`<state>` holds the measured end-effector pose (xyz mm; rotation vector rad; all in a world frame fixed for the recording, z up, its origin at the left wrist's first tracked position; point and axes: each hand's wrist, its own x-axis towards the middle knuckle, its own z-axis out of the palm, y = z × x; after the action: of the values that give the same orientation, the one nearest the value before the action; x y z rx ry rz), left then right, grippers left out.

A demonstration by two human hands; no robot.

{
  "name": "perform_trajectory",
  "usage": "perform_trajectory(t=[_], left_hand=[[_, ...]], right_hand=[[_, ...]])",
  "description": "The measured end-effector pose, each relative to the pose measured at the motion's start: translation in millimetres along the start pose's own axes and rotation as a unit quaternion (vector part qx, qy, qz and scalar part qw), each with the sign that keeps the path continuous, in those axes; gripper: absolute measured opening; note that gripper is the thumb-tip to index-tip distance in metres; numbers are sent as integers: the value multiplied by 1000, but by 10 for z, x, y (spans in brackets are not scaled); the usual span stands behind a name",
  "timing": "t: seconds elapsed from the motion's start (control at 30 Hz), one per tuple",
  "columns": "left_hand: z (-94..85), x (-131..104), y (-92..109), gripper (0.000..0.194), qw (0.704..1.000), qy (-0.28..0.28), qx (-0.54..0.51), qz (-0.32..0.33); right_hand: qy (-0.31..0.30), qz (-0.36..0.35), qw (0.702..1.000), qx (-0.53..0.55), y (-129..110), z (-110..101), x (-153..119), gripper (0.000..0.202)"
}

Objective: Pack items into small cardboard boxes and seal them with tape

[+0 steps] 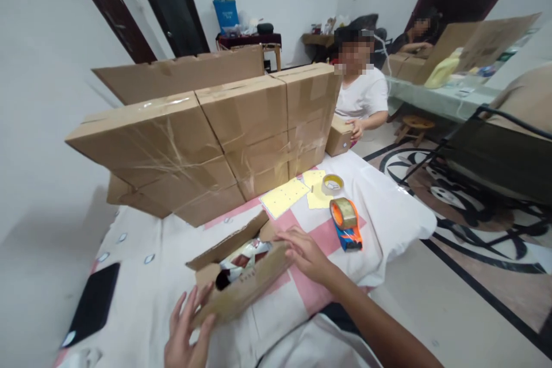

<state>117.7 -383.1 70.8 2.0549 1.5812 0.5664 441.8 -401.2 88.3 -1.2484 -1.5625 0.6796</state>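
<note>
A small cardboard box (254,284) with raised flaps lies before me on the cloth-covered table. Inside it are shiny white and reddish-brown packets (245,259) and something dark at the left end. My left hand (190,325) has its thumb and fingers around the near left corner of the box. At the right end, my right hand (304,253) grips the flap edge with bent fingers. To the right of the box lies an orange and blue tape dispenser (347,224) with a roll of brown tape. Beyond it is a second tape roll (333,184).
Taped cardboard boxes (207,144) form a stacked wall across the table's far side. Yellow paper sheets (284,196) lie in front of them. A dark flat tablet-like object (95,302) rests at left. A co-worker in a white shirt (364,95) holds a small box (338,135); another person sits farther back.
</note>
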Motion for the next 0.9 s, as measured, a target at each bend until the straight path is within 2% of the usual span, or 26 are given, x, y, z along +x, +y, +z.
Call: perform_trajectory(t=[0.07, 0.13, 0.23, 0.3, 0.4, 0.47, 0.53, 0.57, 0.63, 0.73, 0.8, 0.87, 0.9], left_hand=[[29, 73, 139, 73, 993, 71, -80, -55], [33, 161, 249, 79, 986, 109, -108, -59], [-14, 283, 311, 83, 994, 104, -26, 0], [-65, 349, 307, 86, 993, 98, 25, 59], [-133, 409, 312, 87, 984, 108, 83, 113], [-155, 402, 356, 67, 982, 62, 129, 122], [-150, 352, 438, 48, 978, -5, 173, 115], [-136, 317, 489, 44, 975, -30, 191, 111], [-92, 245, 591, 49, 969, -48, 219, 108], [-9, 188, 677, 65, 961, -45, 246, 114], [34, 197, 661, 66, 960, -38, 255, 110], [58, 238, 600, 64, 959, -25, 261, 105], [64, 270, 565, 63, 958, -20, 265, 105]], right_hand=[[59, 44, 997, -14, 32, 135, 23, 42], [91, 76, 993, -7, 51, 230, 62, 56], [55, 84, 995, 15, 46, 267, 134, 75], [17, 66, 997, 21, 32, 239, 187, 80], [1, 40, 999, 23, 33, 174, 255, 85], [1, 23, 1000, 11, 58, 138, 281, 79], [4, 0, 1000, -17, 89, 122, 292, 62], [4, -15, 999, -35, 99, 123, 294, 52], [5, -36, 997, -65, 98, 138, 292, 39], [-3, -31, 996, -84, 50, 123, 254, 34], [46, -12, 994, -96, 42, 9, 176, 35], [185, 12, 974, -133, 114, -230, 40, 35], [274, 33, 948, -158, 190, -391, -47, 34]])
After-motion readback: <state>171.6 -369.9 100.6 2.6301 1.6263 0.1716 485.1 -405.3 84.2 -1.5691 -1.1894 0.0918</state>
